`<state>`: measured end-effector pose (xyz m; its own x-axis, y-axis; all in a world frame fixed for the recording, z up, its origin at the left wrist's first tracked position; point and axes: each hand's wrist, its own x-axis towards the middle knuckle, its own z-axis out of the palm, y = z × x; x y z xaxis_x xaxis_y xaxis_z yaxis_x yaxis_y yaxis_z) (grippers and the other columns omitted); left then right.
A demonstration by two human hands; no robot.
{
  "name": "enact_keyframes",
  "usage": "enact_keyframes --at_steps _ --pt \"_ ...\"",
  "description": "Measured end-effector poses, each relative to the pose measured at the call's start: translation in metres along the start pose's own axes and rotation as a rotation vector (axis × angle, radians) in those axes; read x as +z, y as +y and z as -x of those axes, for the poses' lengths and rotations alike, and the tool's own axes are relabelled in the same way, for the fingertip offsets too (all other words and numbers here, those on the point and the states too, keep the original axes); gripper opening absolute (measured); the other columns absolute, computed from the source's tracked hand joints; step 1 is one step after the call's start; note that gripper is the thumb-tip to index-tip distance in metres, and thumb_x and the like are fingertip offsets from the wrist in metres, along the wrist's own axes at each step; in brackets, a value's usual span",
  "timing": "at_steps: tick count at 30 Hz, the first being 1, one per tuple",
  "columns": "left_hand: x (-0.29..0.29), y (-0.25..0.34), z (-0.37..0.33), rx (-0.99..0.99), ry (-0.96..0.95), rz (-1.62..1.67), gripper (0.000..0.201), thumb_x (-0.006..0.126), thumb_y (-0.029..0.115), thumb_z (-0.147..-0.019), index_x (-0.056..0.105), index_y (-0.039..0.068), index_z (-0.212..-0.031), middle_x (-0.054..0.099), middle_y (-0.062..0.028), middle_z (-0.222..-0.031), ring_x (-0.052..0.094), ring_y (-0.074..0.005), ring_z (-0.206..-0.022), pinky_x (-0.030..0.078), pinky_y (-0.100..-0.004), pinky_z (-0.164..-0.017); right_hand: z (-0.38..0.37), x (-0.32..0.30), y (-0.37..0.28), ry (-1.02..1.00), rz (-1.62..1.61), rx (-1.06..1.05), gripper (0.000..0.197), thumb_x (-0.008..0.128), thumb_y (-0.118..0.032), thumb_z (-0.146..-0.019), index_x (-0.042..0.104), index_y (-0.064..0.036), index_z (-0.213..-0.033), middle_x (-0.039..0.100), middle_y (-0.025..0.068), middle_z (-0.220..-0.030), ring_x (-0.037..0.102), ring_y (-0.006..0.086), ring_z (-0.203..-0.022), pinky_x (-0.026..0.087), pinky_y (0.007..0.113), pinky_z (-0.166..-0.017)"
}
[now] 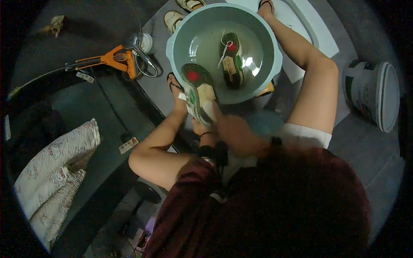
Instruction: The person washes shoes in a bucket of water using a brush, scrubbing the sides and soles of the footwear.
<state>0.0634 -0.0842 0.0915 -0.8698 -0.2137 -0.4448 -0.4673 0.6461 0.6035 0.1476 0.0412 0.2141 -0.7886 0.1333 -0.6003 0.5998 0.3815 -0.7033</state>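
Observation:
My left hand (201, 127) grips the heel end of a shoe (198, 92), which leans sole-up over the basin's near-left rim. That sole has a dark green toe area, a red round patch and a cream middle. At the heel end, my right hand (235, 132) is smeared by motion, so its fingers and anything in them cannot be made out. Cloudy water lies in the round pale blue-green basin (171, 49). In it rests a matching shoe (232, 64), also sole-up, with a white lace looped across it.
Cream shoes (173, 20) stand beyond the basin. An orange-headed tool (116, 60) and a shower head (133, 43) lie at left, near patterned cloth (60, 159). A grey bucket (372, 95) is at right, a white raised fixture (316, 26) far right. My legs flank the basin.

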Motion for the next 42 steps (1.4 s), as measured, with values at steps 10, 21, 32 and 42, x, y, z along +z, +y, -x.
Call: enact_keyframes --at_steps 10,21,32,42 --pt "0.011 -0.026 -0.029 -0.036 -0.033 -0.014 0.041 0.054 0.042 -0.075 0.059 0.004 -0.087 0.063 -0.0131 -0.084 0.061 -0.0297 -0.075 0.048 -0.037 -0.066 -0.049 -0.001 0.007 0.531 0.332 -0.45 0.047 0.05 -0.016 -0.079 0.037 0.0081 -0.117 0.059 0.0172 -0.065 0.059 0.0329 -0.055 0.048 0.042 -0.048" --pt "0.027 -0.019 -0.019 -0.096 -0.147 0.048 0.039 0.049 0.041 -0.079 0.059 0.005 -0.091 0.062 -0.0129 -0.088 0.06 -0.0294 -0.079 0.048 -0.0373 -0.067 -0.128 -0.024 0.017 0.598 0.14 -0.171 0.05 0.044 -0.032 -0.086 0.034 -0.0027 -0.126 0.056 0.0198 -0.062 0.057 0.0348 -0.055 0.047 0.044 -0.049" --pt "0.025 -0.04 -0.044 -0.257 -0.219 0.388 0.039 0.041 0.039 -0.083 0.057 0.006 -0.098 0.06 -0.0127 -0.095 0.059 -0.029 -0.085 0.048 -0.0381 -0.071 -0.09 0.001 0.04 0.581 0.265 -0.315 0.044 0.044 -0.033 -0.086 0.042 -0.0089 -0.123 0.056 0.021 -0.065 0.056 0.0381 -0.059 0.045 0.045 -0.051" --pt "-0.018 0.033 -0.022 -0.28 -0.574 0.762 0.057 0.029 0.05 -0.084 0.046 0.007 -0.117 0.051 -0.0103 -0.115 0.051 -0.0276 -0.103 0.041 -0.0416 -0.085 -0.103 -0.023 0.03 0.439 0.017 -0.137 0.049 0.043 -0.038 -0.085 0.034 -0.0194 -0.129 0.056 0.0233 -0.066 0.056 0.0424 -0.067 0.045 0.05 -0.064"
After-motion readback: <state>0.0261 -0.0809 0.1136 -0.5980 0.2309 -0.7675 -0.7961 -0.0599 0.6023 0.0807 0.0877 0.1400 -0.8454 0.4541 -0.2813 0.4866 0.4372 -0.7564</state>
